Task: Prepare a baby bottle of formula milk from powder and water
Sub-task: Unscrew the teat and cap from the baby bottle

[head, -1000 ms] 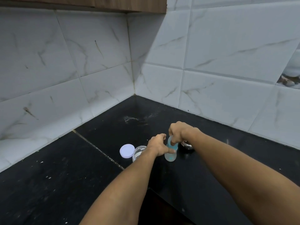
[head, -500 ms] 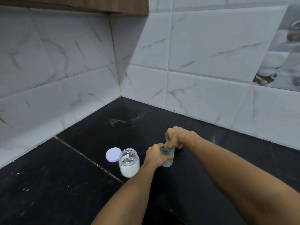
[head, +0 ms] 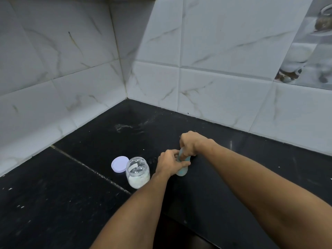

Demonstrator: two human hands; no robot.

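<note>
A small pale-blue baby bottle (head: 182, 170) stands upright on the black counter (head: 71, 203). My left hand (head: 169, 163) grips its body from the left. My right hand (head: 191, 143) is curled over its top, hiding the cap or teat. To the left stands an open clear jar (head: 137, 172) with white powder in its bottom. The jar's white lid (head: 119, 164) lies flat just behind and left of it.
White marble-look tiles form a wall corner (head: 124, 83) behind the counter. A whitish smear (head: 124, 127) marks the counter near that corner. A seam (head: 89, 169) runs diagonally across the counter left of the jar. The counter's front edge (head: 197, 236) lies between my forearms.
The view has shifted, so the jar now shows fully beside my left hand. Both hands stay on the bottle, the right one still over its top.
</note>
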